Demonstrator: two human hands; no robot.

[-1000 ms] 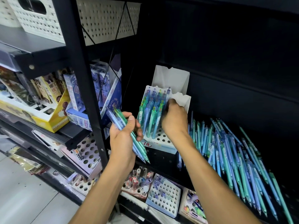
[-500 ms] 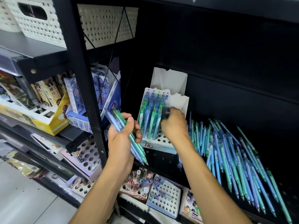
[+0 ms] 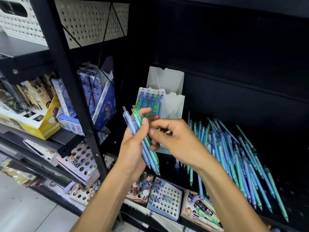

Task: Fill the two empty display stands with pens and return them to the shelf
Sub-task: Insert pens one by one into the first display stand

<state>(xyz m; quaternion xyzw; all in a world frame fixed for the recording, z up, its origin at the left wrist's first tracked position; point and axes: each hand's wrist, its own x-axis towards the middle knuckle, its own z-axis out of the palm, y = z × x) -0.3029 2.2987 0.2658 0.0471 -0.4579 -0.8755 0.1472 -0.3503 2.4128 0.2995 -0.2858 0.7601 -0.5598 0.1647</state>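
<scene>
The left hand (image 3: 133, 146) holds a bunch of pens (image 3: 147, 148), fingers curled round them. The right hand (image 3: 177, 139) reaches in with bent fingers and pinches one pen in the bunch. Behind the hands, the white display stand (image 3: 172, 106) sits on the black shelf (image 3: 284, 186), partly filled. More loose pens (image 3: 234, 158) lie in a heap beside it

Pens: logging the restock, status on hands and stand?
Left hand grips pen bundle. Right hand at the bundle, fingers curled; pinch unclear. Display stand on shelf, part filled. Loose pens beside it; nothing blocking.
</scene>
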